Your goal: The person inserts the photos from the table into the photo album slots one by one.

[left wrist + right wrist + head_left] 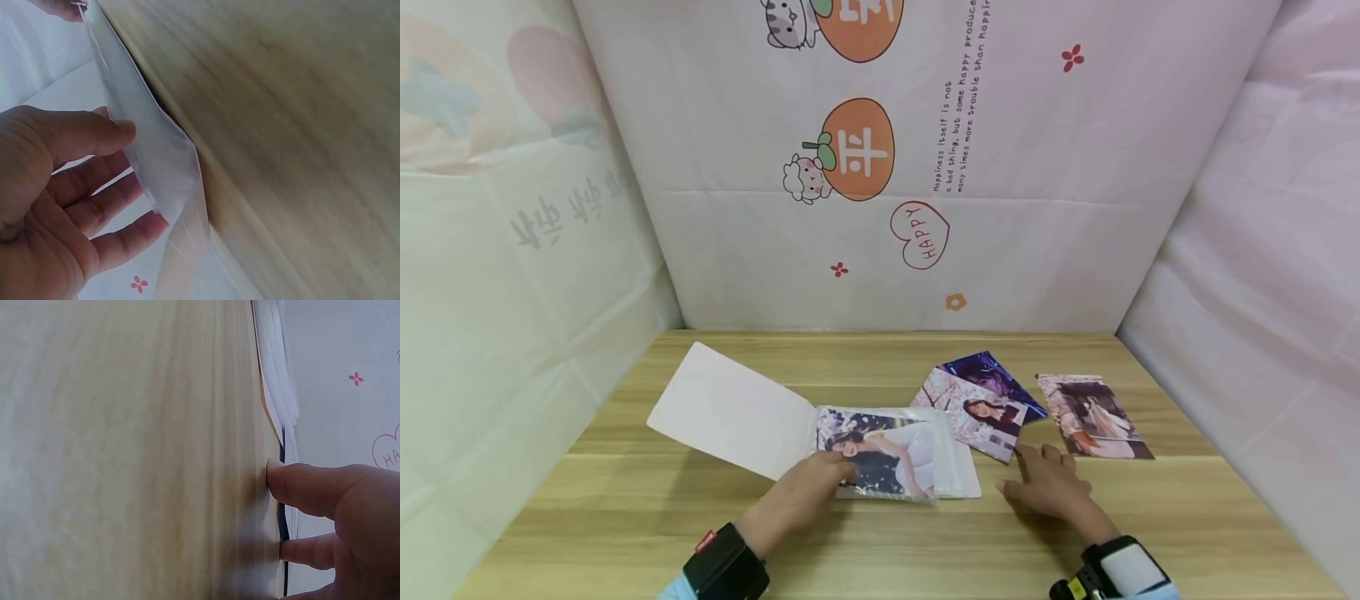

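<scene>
An album (730, 408) with a white cover lies opened flat, its clear sleeve page (156, 150) holding a photo (887, 458) of a person in white. My left hand (812, 483) pinches the near left edge of that page, thumb on one face and fingers behind it. To the right, my right hand (1048, 483) rests on the table with fingers spread. Its fingertips are right at the near corner of a pink blossom photo (966, 412). Under that photo, a purple-blue photo (985, 372) partly shows.
Apart from the pair, another photo (1093, 417) lies to the right, just beyond my right hand. The wooden table (925, 550) is bounded at the back by a printed white cloth (737, 250) and by cloth walls on both sides.
</scene>
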Motion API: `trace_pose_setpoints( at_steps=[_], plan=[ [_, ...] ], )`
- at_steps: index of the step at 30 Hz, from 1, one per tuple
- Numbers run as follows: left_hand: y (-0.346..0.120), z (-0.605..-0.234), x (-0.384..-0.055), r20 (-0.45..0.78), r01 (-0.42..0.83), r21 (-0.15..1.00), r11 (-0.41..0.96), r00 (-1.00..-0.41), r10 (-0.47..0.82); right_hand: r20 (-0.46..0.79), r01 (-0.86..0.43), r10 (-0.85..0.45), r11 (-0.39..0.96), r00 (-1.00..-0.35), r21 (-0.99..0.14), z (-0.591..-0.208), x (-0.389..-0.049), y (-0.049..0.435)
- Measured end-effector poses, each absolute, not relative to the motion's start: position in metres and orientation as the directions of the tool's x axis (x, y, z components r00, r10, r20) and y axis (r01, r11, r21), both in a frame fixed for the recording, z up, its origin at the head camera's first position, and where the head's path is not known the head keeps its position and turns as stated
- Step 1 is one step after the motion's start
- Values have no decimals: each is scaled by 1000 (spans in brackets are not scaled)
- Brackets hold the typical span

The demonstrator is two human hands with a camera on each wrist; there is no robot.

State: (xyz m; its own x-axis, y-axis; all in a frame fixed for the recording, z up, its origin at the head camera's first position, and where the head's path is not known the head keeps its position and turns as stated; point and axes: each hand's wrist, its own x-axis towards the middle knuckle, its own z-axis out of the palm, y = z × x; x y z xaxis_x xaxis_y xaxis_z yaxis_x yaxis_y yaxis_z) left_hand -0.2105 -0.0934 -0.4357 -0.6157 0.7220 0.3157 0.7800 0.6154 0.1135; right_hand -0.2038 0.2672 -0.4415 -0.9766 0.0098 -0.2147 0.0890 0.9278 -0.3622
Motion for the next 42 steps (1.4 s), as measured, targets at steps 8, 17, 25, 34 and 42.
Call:
trace_pose_setpoints(
  at_steps=[8, 17, 25, 34, 42],
  plan=[
    [-96, -434, -207, 391, 761, 155, 629, -632, 668, -221, 93, 11, 927, -975, -364, -441, -203, 267],
    [-104, -434, -204, 509, 733, 195, 652, -643, 572, -228, 101, 19, 929, -974, -355, -442, -205, 267],
    [-112, -432, -200, 577, 716, 178, 676, -632, 518, -220, 97, 16, 928, -975, -359, -442, -205, 268],
    [-118, -429, -200, 720, 667, 277, 692, -621, 310, -231, 106, 21, 925, -973, -364, -443, -205, 268],
    [-132, -413, -201, 724, 585, 487, 648, -686, 75, -228, 96, 12, 928, -974, -360, -444, -205, 269]
  ],
)
